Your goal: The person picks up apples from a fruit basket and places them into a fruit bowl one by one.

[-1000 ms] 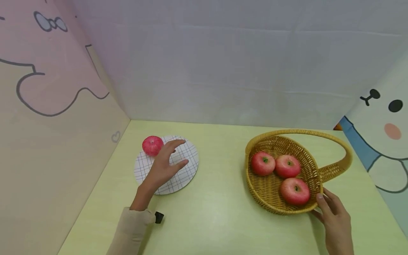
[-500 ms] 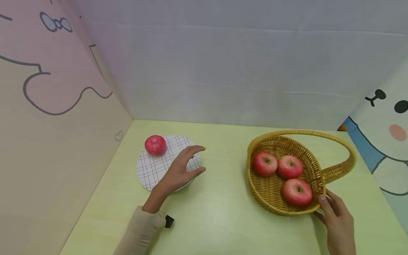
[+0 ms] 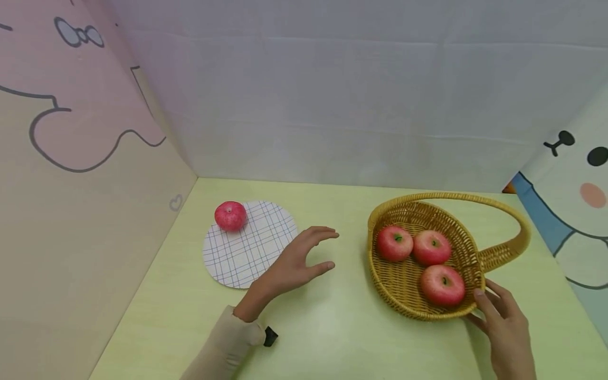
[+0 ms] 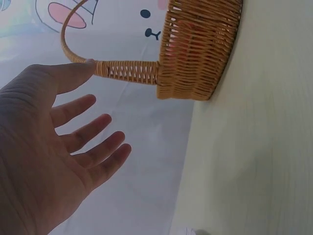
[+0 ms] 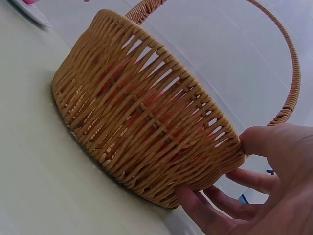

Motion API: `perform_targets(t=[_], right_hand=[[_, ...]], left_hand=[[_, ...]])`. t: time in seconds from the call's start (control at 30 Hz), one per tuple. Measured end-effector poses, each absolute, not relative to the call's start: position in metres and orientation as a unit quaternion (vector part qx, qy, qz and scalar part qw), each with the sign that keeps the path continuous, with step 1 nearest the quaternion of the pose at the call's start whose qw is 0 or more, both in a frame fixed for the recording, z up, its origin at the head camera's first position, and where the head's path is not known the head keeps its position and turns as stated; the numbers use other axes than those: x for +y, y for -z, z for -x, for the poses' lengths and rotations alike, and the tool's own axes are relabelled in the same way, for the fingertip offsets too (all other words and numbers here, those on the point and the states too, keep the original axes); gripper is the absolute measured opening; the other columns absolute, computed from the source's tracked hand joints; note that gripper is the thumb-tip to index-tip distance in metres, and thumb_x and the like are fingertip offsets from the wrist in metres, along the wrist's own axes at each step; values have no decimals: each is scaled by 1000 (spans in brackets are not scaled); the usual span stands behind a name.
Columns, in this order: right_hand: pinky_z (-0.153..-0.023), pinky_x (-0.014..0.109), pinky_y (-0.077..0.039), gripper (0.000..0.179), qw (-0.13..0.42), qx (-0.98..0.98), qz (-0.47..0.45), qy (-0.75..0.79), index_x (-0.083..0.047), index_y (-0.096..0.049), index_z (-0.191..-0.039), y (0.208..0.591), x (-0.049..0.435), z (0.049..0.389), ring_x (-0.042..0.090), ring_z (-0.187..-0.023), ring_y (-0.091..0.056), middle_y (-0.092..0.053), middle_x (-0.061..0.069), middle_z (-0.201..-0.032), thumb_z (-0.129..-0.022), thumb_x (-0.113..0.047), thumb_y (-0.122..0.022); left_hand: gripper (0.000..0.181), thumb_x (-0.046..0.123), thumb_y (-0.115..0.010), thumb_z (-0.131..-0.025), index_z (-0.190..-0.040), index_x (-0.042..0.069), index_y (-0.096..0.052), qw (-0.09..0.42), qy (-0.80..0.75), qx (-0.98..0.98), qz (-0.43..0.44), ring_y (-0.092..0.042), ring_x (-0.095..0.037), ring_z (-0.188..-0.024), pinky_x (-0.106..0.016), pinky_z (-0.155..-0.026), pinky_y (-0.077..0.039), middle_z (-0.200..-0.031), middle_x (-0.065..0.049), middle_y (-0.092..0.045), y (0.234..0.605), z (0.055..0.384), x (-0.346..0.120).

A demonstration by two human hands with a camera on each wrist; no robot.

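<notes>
My left hand [image 3: 294, 264] is held over the table between the plate and the basket, fingers apart and nothing in them. Behind it lies a round white plate [image 3: 258, 248] with blue grid lines. A pinkish-red round fruit [image 3: 230, 216] rests near the plate's far left edge. On the right stands a wicker basket [image 3: 399, 295] with a tall arched handle, holding three red apples [image 3: 443, 285]. My right hand [image 3: 508, 327] holds the basket at its near right side. In the right wrist view, its thumb is at the rim and its fingers [image 5: 205, 210] touch the lower wall.
The pale yellow-green table [image 3: 332, 338] meets a whitish back wall [image 3: 332, 105]. Printed cartoon panels stand at the left [image 3: 85, 221] and right [image 3: 579, 221]. The basket's arched handle [image 3: 515, 232] rises over its far right side.
My left hand has moved right, from over the plate to the space between plate and basket. My right hand stays at the basket; fruit and apples keep their places.
</notes>
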State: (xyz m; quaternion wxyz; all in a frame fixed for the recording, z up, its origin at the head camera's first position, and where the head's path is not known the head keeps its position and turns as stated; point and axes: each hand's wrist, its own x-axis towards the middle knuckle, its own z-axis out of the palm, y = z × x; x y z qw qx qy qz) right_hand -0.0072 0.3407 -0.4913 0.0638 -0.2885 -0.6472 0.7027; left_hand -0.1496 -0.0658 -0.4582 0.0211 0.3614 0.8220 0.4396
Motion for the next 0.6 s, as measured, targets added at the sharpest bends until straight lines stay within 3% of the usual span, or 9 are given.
perform_targets(t=[0.6], right_hand=[[-65, 22, -61, 38, 58, -635, 287, -715, -25, -54, -139, 491, 343, 10, -8, -87, -67, -69, -23, -97, -103, -23, -67]], left_hand=[[57, 23, -76, -97, -149, 21, -52, 60, -479, 758, -439, -48, -8, -142, -27, -110, -51, -151, 4, -53, 451, 136, -5]])
